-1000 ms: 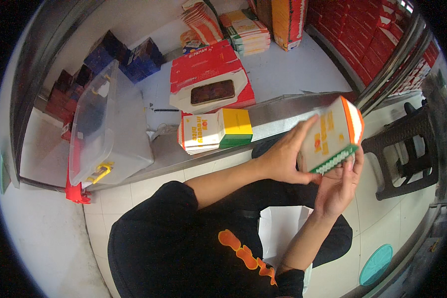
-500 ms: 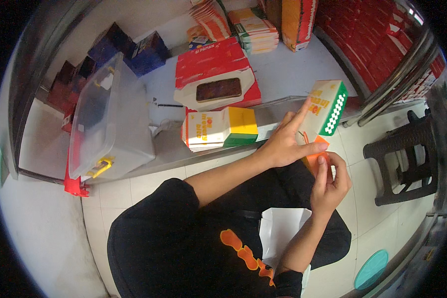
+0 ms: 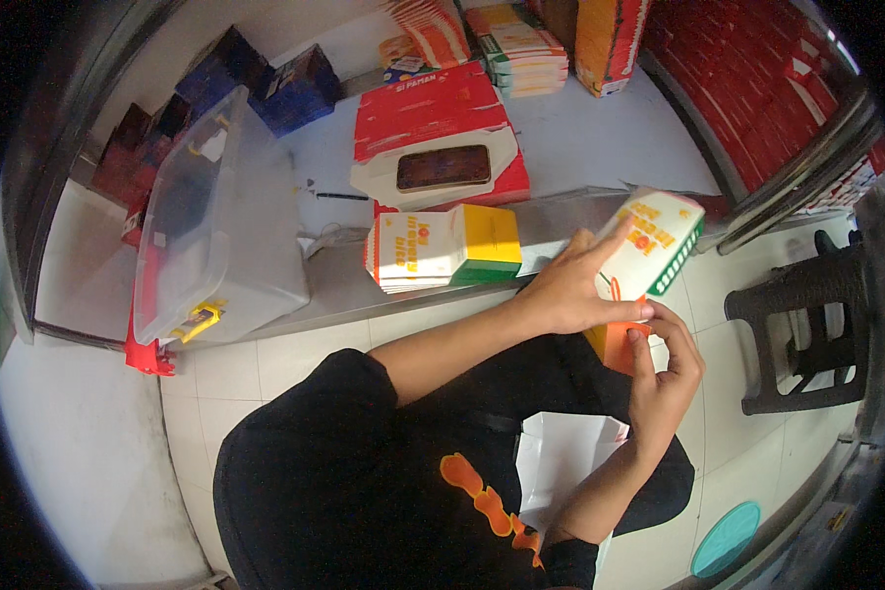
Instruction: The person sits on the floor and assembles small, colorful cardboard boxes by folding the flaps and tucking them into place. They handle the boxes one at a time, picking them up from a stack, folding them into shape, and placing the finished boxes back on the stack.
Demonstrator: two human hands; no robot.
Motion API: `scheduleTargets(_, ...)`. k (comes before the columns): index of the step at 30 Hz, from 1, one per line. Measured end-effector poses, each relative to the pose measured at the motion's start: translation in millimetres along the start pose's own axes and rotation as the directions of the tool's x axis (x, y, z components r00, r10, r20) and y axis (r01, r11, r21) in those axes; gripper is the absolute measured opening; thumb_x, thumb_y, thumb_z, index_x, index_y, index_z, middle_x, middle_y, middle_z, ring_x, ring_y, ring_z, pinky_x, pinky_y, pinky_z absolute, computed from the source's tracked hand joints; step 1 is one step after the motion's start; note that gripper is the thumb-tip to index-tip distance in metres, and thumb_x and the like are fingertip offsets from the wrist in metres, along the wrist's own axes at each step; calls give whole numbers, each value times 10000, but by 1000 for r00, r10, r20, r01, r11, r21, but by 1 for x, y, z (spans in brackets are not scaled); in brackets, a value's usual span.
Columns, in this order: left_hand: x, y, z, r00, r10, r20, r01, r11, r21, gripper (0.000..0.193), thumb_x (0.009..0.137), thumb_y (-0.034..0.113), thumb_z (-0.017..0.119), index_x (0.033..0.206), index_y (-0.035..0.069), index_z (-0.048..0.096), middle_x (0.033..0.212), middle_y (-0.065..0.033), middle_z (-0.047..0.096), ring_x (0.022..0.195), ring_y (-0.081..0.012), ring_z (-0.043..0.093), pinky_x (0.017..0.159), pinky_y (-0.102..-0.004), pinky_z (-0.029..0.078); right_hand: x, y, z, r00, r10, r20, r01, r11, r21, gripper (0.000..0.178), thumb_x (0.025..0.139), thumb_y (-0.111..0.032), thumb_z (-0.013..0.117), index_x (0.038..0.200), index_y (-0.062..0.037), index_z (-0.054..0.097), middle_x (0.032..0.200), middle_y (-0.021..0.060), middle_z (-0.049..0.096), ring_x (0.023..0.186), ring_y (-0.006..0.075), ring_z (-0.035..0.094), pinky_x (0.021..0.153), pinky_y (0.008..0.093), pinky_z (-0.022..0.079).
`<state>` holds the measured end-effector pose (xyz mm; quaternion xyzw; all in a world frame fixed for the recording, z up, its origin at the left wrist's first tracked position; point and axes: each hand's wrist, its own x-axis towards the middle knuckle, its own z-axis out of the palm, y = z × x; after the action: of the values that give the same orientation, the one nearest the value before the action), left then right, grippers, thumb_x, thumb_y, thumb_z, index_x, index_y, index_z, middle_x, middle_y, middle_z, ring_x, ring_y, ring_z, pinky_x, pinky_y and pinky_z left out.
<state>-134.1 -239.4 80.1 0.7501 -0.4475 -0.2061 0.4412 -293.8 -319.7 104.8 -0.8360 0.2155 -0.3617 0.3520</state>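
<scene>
You held the printed carton [image 3: 656, 248] at the right of centre in the frame, tilted, above the metal counter's edge [image 3: 383, 300]. Your left hand [image 3: 570, 290] wrapped it from the left, fingers spread flat along its face. Your right hand [image 3: 664, 369], just below, pinched the carton's orange bottom flap between thumb and fingertips. A stack of flat cartons [image 3: 442, 248] lay left of your left hand.

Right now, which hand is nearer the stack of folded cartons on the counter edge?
Left. The left hand grips the white carton just right of the stack; the right hand is lower, pinching the carton's orange flap.
</scene>
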Motion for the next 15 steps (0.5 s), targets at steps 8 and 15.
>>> scheduleTargets(8,7,-11,11,997,24,72,-11,985,-171,923,844,507,673,1507,1,277,1259,-325,420,1170,-453,482,1011,-478,390,-3,12,18,980,113,-166,-158,945,-288,141,955,-50,576,1053,32,634,898,107,674,752,171,642,746,308,514)
scheduleTargets(15,34,-37,5,990,99,104,-61,947,-316,893,834,479,675,1466,-20,288,1260,-291,471,1146,-426,551,949,-491,452,-1,18,4,937,349,18,-342,928,-147,113,956,-23,576,1033,50,615,1041,105,642,980,161,581,924,298,433)
